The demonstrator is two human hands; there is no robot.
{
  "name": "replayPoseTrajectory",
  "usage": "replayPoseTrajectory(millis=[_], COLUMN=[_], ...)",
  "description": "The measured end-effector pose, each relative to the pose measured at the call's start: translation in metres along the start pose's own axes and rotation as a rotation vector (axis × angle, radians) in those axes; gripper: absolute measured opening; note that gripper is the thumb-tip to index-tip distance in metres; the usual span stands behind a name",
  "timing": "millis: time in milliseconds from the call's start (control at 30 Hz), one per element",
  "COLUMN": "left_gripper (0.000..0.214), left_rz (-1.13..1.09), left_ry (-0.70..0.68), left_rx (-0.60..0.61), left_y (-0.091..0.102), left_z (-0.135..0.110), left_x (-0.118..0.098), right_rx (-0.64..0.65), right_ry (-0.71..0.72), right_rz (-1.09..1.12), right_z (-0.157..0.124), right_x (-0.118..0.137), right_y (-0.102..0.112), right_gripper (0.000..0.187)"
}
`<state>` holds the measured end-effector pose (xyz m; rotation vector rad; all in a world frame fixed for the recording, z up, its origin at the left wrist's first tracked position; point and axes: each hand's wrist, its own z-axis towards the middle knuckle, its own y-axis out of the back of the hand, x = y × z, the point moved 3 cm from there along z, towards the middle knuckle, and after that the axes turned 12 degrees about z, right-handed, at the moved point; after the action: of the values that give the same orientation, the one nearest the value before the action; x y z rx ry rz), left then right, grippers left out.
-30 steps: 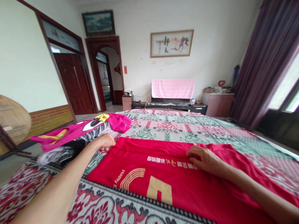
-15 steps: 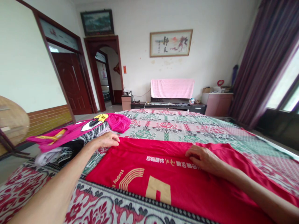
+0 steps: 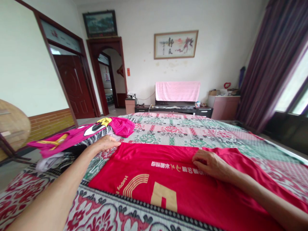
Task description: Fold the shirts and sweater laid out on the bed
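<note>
The red cloth [image 3: 190, 160] lies along the near edge of the flowered cover [image 3: 172, 130], its far-left corner pinched in the left hand [image 3: 107, 143]; the right hand [image 3: 209, 162] rests on it half curled, grip unclear. Beyond the far edge hangs a pink towel [image 3: 178, 91].

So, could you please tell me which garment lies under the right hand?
The red garment with gold print, spread on the patterned cloth; the bright pink garment tops the pile.

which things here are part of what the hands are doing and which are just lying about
In use:
red garment
left hand, at its far left corner
right hand, resting on it
patterned cover beneath

Lying about, it seems:
clothes pile, possibly related
pink cloth draped at the back
</note>
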<state>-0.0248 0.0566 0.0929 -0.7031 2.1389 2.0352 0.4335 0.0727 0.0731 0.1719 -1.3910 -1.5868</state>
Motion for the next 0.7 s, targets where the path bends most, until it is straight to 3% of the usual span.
replayPoseTrajectory(millis=[100,233,533,700], left_gripper=[0.031,0.026,0.028,0.031], left_rz=[0.033,-0.011,0.008,-0.007], left_ry=[0.115,0.154,0.197,0.223], left_rx=[-0.055,-0.02,0.094,0.098], left_y=[-0.004,-0.008,-0.013,-0.015], left_z=[-0.001,-0.005,0.0,-0.004], left_x=[-0.008,-0.019,-0.006,-0.012], right_rx=[-0.01,-0.007,-0.024,-0.014], right_ry=[-0.008,-0.006,0.007,0.008], right_rz=[0.009,0.008,0.011,0.004], right_z=[0.0,0.0,0.0,0.0], right_x=[-0.001,-0.004,-0.004,-0.004], right_y=[0.0,0.0,0.0,-0.001], right_gripper=[0.023,0.023,0.022,0.022])
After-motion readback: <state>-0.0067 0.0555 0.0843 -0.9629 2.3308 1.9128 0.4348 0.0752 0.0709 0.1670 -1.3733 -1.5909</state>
